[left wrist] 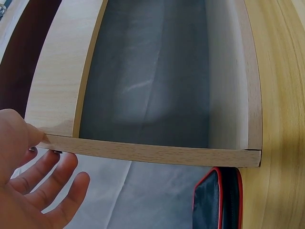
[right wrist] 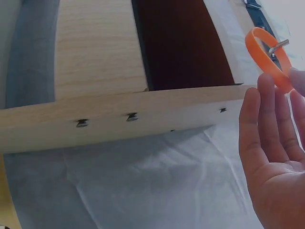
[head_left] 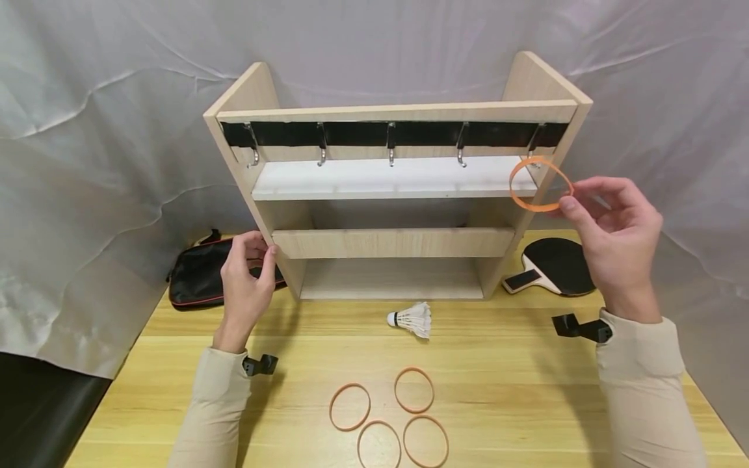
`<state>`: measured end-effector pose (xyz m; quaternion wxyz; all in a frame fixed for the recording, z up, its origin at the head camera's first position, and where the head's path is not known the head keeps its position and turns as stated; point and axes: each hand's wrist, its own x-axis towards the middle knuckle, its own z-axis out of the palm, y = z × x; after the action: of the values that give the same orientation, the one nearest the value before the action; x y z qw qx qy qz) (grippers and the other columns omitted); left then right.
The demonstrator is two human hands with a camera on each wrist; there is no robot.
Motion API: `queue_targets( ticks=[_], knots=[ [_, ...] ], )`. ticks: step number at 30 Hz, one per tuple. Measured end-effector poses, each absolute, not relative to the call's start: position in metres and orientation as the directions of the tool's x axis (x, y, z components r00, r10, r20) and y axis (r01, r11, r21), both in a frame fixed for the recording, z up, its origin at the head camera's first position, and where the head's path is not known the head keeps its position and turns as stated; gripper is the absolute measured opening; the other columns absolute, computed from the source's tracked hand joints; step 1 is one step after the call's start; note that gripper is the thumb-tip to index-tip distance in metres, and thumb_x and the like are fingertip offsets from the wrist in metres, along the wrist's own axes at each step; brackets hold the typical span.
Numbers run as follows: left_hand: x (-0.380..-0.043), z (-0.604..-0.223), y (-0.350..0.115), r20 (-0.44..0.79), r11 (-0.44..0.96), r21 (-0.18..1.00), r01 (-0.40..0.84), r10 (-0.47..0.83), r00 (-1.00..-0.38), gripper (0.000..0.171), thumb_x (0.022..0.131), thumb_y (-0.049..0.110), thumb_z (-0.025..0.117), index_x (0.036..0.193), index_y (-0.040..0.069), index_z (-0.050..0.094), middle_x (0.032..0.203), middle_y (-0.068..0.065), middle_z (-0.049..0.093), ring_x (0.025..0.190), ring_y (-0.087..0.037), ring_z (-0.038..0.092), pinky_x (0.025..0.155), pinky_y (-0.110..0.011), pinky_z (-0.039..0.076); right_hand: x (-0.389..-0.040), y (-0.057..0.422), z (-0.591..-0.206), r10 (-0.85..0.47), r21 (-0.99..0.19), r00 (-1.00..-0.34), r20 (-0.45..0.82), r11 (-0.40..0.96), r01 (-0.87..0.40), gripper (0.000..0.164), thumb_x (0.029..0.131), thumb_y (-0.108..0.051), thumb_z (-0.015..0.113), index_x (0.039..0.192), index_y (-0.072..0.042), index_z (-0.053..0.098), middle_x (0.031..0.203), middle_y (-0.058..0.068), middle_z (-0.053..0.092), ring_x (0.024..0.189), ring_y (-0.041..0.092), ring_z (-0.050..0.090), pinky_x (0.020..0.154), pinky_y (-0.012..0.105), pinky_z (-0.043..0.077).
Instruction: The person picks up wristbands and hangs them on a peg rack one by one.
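Between its thumb and fingers my right hand (head_left: pixel 623 240) pinches an orange wristband-like ring (head_left: pixel 535 208). This ring is in front of the rightmost metal hook (head_left: pixel 531 148) of a wooden shelf (head_left: pixel 392 244). In the right wrist view, the hook (right wrist: pixel 279 46) shows through the ring (right wrist: pixel 259 50); whether they touch I cannot tell. My left hand (head_left: pixel 248 276) grips the front edge of the shelf's left side panel, thumb in front and fingers outside, as the left wrist view shows. Several similar orange rings (head_left: pixel 413 411) lie flat on the table near the front.
Several more hooks (head_left: pixel 391 144) line the black strip (head_left: pixel 357 134) across the shelf top. A shuttlecock (head_left: pixel 414 320) lies before the shelf. To the right is a black table tennis paddle (head_left: pixel 558 265); at left, a black zip case (head_left: pixel 196 273) with red trim. Grey cloth hangs behind.
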<state>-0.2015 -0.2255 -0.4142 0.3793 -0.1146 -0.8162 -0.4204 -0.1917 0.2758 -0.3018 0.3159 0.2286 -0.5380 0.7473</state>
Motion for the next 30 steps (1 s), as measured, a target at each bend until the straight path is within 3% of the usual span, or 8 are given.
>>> queue_targets(
  ticks=[14,25,30],
  knots=[
    [-0.2,-0.412,-0.225,0.708,0.616,0.608,0.501,-0.135,-0.694,0.03,0.105,0.005,0.072,0.129,-0.01,0.061,0.108,-0.024,0.069,0.094,0.001,0.059,0.084,-0.009,0.052,-0.185,0.273,-0.321,0.154,-0.721,-0.74,0.655,-0.165,-0.673,0.027,0.087,0.028,0.068,0.114,0.024,0.065,0.102,0.017,0.078,0.088,0.022,0.079,0.082,0.025,0.067],
    [-0.2,-0.412,-0.226,0.716,0.619,0.598,0.509,-0.128,-0.686,0.03,0.104,0.005,0.072,0.128,-0.01,0.062,0.107,-0.024,0.069,0.09,-0.014,0.064,0.083,-0.012,0.054,-0.166,0.277,-0.344,0.042,-0.789,-0.796,0.604,-0.112,-0.604,0.027,0.09,0.03,0.064,0.117,0.027,0.06,0.103,0.011,0.077,0.092,0.016,0.08,0.087,0.024,0.065],
    [-0.2,-0.413,-0.226,0.712,0.619,0.603,0.503,-0.133,-0.69,0.03,0.105,0.006,0.072,0.128,-0.01,0.061,0.108,-0.024,0.069,0.092,-0.01,0.063,0.083,-0.009,0.052,-0.158,0.278,-0.352,-0.001,-0.818,-0.819,0.574,-0.042,-0.574,0.031,0.089,0.028,0.067,0.119,0.024,0.061,0.107,0.008,0.077,0.095,0.014,0.079,0.085,0.02,0.064]
  ],
)
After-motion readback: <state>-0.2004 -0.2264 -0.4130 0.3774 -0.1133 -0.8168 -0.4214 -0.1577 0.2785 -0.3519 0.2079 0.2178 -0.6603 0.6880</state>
